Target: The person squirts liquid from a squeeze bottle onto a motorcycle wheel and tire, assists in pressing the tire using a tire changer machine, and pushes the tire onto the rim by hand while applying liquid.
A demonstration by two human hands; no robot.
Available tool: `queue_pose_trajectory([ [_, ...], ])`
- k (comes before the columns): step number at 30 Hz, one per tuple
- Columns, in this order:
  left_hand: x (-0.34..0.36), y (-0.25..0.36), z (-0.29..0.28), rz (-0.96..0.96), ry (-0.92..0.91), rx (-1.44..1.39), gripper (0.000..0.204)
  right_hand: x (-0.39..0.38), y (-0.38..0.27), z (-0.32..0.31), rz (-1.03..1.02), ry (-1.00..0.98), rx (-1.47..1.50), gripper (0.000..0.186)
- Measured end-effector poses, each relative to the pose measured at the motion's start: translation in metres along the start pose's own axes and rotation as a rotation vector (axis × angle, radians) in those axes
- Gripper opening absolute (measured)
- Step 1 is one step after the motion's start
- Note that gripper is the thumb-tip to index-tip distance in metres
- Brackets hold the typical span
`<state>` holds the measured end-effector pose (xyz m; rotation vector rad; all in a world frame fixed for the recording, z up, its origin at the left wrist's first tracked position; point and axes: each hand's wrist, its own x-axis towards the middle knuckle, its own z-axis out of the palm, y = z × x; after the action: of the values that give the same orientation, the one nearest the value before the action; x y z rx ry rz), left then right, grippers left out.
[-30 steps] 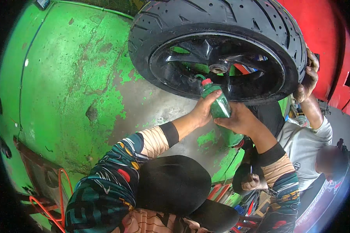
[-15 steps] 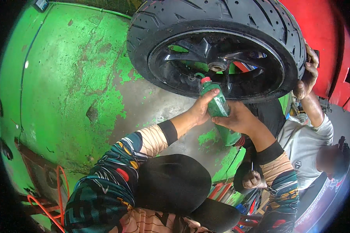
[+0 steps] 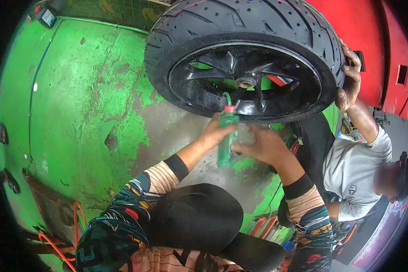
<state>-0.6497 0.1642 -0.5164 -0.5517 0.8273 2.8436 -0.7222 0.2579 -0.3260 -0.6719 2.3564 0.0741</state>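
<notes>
My left hand (image 3: 214,132) grips a clear plastic squeeze bottle (image 3: 225,152) of green liquid near its upper part. The bottle is upright, its red cap (image 3: 229,109) uppermost. A short green tube (image 3: 228,98) rises from the cap to the inner edge of the black wheel rim (image 3: 245,102); whether it joins a valve there is too small to tell. Just right of the bottle, my right hand (image 3: 268,144) hangs with its fingers apart, slightly blurred and holding nothing. Above both hands, the thick black tyre (image 3: 276,27) is tilted on its spoked rim.
At right, a person in a grey shirt (image 3: 356,170) steadies the tyre's side with one hand (image 3: 350,84). Behind stands a red panel (image 3: 362,45). Worn green paint covers the floor (image 3: 90,113). An orange hose (image 3: 79,213) lies lower left, and a dark bottle (image 3: 46,17) stands upper left.
The bottle has shifted left and turned from leaning to upright. My right hand has come off it and its fingers have spread. The co-worker's lower hand has dropped out of sight.
</notes>
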Motion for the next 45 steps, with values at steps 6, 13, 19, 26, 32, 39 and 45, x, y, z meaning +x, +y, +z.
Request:
queue_pose_trajectory([
  [6, -0.005, -0.001, -0.031, 0.198, 0.139, 0.604, 0.05, 0.071, -0.02, 0.02, -0.015, 0.497, 0.309, 0.053],
  [13, -0.015, 0.016, -0.024, 0.25, 0.171, 0.783, 0.053, 0.126, -0.031, 0.046, 0.124, 0.422, 0.154, 0.038],
  [19, -0.009, 0.014, -0.027, 0.306, 0.201, 0.887, 0.054, 0.141, -0.018, 0.057, 0.088, 0.445, 0.127, 0.037],
  [26, -0.005, 0.023, -0.031, 0.235, 0.141, 0.914, 0.056, 0.143, -0.016, 0.069, 0.184, 0.358, 1.041, 0.028],
  [32, -0.008, 0.03, -0.028, 0.238, 0.096, 0.974, 0.055, 0.135, -0.017, 0.072, 0.122, 0.445, 1.19, 0.027],
  [39, -0.037, 0.045, -0.024, 0.326, -0.176, 0.943, 0.058, 0.05, -0.003, 0.072, -0.166, 0.554, 1.146, 0.023],
  [45, -0.073, 0.069, -0.029, 0.407, -0.316, 1.056, 0.065, -0.039, 0.025, 0.079, -0.367, 0.509, 0.753, 0.032],
])
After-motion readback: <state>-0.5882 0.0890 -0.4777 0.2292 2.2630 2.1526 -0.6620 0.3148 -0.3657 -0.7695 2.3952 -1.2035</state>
